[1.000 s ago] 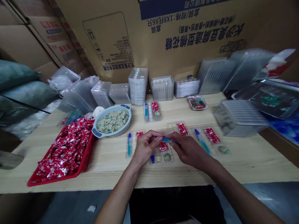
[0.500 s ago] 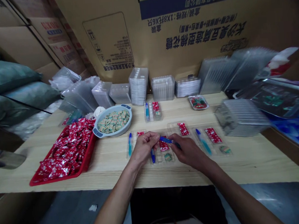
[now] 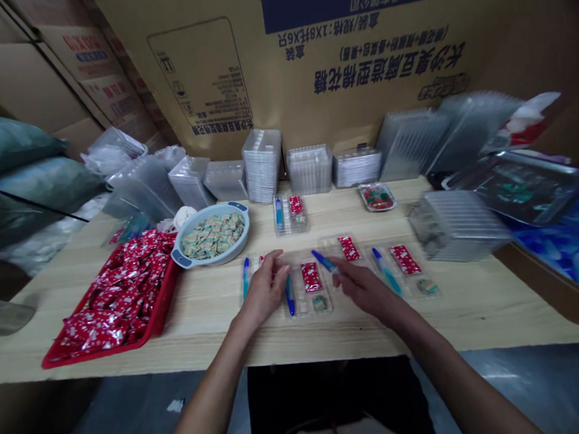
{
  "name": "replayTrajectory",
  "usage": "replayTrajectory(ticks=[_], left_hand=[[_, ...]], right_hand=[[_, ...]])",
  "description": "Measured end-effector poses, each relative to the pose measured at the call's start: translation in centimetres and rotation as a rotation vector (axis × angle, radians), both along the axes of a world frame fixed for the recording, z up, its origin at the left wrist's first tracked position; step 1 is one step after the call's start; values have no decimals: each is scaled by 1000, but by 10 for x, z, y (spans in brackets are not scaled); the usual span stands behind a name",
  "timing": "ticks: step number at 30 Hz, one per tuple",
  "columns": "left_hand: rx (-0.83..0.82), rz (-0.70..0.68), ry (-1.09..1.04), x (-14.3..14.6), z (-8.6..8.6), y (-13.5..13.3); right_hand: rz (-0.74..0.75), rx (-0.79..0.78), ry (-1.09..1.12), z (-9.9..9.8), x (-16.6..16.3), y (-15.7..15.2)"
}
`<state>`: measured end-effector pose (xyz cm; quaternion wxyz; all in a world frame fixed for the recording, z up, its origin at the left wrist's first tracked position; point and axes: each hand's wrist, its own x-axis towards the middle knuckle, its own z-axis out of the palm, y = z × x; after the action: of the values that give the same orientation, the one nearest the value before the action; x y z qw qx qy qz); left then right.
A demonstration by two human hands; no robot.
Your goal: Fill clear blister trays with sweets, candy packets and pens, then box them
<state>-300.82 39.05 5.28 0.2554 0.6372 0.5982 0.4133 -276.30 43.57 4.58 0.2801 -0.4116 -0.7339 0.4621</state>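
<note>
My right hand (image 3: 362, 285) pinches a slim blue pen-shaped tube (image 3: 324, 260), tilted with its dark blue end toward the upper left. My left hand (image 3: 265, 289) is held open, thumb apart from the fingers, with nothing seen in it, and partly covers the clear trays at left. Between the hands lies a clear plastic tray (image 3: 304, 305). It carries a red patterned sachet (image 3: 311, 277), a striped green and tan wrapped piece (image 3: 319, 302) and another blue tube (image 3: 290, 297). Beside my right hand, a similar tray holds a tube (image 3: 387, 273) and sachet (image 3: 405, 260).
A red tray (image 3: 150, 325) heaped with sachets and a pale blue basin (image 3: 236, 248) of small pieces stand at left. Stacked clear trays (image 3: 310, 168) line the back against a large carton (image 3: 278, 77). At right, a carton (image 3: 538, 284) holds many blue tubes.
My left hand has come away from the blue tube, moved left and opened. The tube stays in my right hand, which is now a little apart. The view has shifted slightly.
</note>
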Motion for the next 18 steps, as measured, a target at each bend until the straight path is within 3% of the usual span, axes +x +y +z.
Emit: replayTrajectory(ticks=[1, 3, 6, 8, 12, 15, 18], left_hand=[[40, 25, 161, -4, -2, -3], [56, -69, 460, -8, -4, -14], [-19, -320, 718, -3, -10, -33], [-55, -358, 797, 3, -19, -40], [-41, -260, 884, 9, -39, -39], [8, -210, 916, 11, -46, -37], [68, -256, 945, 17, -45, -41]], right_hand=[[-96, 129, -148, 0, -1, 6], [-218, 260, -434, 2, -6, 15], [-242, 239, -698, 3, -22, 20], [-251, 238, -744, 0, -36, 20], [-240, 325, -758, -9, -50, 24], [-211, 421, -767, -11, -40, 26], [-170, 507, -780, -14, -19, 19]])
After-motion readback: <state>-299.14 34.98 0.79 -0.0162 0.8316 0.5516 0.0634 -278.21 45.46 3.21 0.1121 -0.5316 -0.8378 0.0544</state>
